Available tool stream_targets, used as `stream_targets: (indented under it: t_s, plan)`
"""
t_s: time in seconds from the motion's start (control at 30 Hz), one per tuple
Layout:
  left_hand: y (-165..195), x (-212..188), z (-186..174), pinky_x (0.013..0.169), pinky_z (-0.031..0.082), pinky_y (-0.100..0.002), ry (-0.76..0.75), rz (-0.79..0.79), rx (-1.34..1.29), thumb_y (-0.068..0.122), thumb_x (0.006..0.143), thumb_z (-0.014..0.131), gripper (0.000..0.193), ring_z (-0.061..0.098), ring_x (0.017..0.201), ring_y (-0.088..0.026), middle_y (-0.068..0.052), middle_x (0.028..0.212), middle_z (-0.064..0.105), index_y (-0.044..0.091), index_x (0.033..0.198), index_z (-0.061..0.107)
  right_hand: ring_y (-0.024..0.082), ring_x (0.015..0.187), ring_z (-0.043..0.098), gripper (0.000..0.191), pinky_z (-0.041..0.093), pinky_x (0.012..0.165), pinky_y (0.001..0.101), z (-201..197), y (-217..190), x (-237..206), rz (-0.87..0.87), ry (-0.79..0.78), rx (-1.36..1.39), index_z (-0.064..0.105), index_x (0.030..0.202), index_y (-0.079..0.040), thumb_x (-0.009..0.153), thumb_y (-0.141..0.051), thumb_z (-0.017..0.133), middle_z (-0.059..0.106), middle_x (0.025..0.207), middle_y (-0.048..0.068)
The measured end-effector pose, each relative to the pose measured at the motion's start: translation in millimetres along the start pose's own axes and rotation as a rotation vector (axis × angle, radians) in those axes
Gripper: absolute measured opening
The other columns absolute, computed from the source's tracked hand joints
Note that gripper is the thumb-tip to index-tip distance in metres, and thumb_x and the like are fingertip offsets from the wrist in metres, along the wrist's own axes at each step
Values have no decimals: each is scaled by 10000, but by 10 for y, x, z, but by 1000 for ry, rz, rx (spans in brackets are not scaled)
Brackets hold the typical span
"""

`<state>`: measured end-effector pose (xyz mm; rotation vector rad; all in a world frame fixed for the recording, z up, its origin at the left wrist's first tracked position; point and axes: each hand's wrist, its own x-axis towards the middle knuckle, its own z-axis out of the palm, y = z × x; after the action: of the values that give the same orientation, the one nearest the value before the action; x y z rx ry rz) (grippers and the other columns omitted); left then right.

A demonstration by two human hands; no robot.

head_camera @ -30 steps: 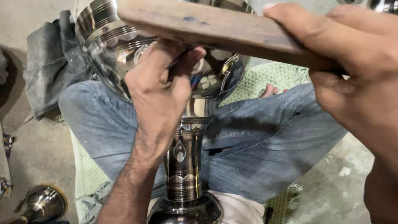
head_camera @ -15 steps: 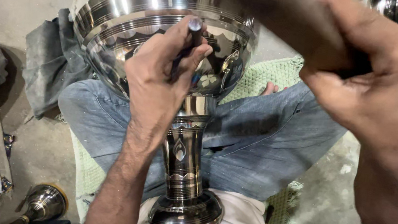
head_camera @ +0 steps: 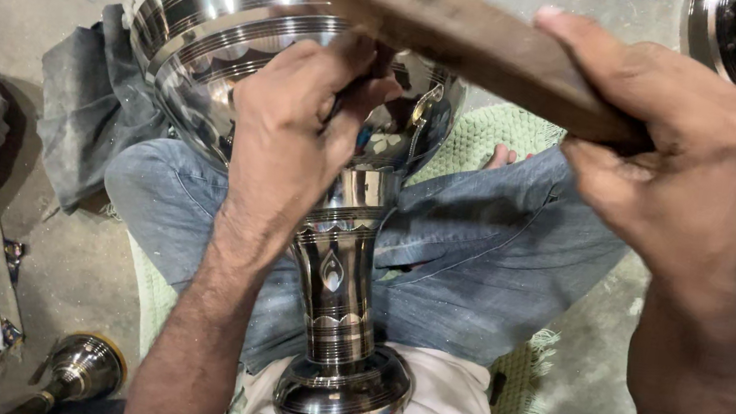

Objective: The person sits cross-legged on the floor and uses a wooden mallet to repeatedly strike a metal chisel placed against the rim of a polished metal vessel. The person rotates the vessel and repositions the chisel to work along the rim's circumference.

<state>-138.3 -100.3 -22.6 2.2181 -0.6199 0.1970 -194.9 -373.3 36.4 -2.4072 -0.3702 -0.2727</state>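
Swung back over the polished metal stand (head_camera: 343,260), my right hand (head_camera: 680,180) grips the wooden stick (head_camera: 464,36); my left hand (head_camera: 303,124) pinches a small tool against the bowl — I judge a skewed blow could slip and dent it.

goblet (head_camera: 333,259) on lap, wooden stick (head_camera: 464,36) above

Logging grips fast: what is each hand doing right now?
Left hand: closed on a small tool against the shiny engraved metal goblet-shaped vessel.
Right hand: closed around a brown wooden stick.
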Motion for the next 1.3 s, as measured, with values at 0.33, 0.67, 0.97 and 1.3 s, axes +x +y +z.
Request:
stream_targets:
  t_s: [0.33,0.67,0.97,1.3]
  plan:
    - [80,94,-184,763,592,-382,-119,93,6,85,956,842,314,727,888,-245,-116,954,723,78,1236,700,137,1036,661,637,554,925,262,75,156,-259,144,60,240,614,1435,24,815,57,757,688,1217,148]
    - [-12,196,-169,675,584,-364,-225,190,11,116,986,822,302,701,786,-202,-71,857,695,82,1248,676,155,1035,684,620,575,931,272,220,351,-487,216,71,307,612,1408,49,803,41,747,703,1221,145]
    - [10,276,-249,703,547,-463,-333,227,67,75,947,792,280,702,824,-310,-127,862,682,65,1204,680,133,937,711,568,598,769,224,474,374,-629,232,208,612,602,1385,54,839,33,755,721,1134,119]
    - [11,370,-234,788,590,-463,-401,323,61,63,943,774,269,741,938,-323,-133,965,741,64,1191,670,131,869,649,621,496,728,245,480,217,-753,433,149,252,658,1422,53,807,106,722,711,1043,93]
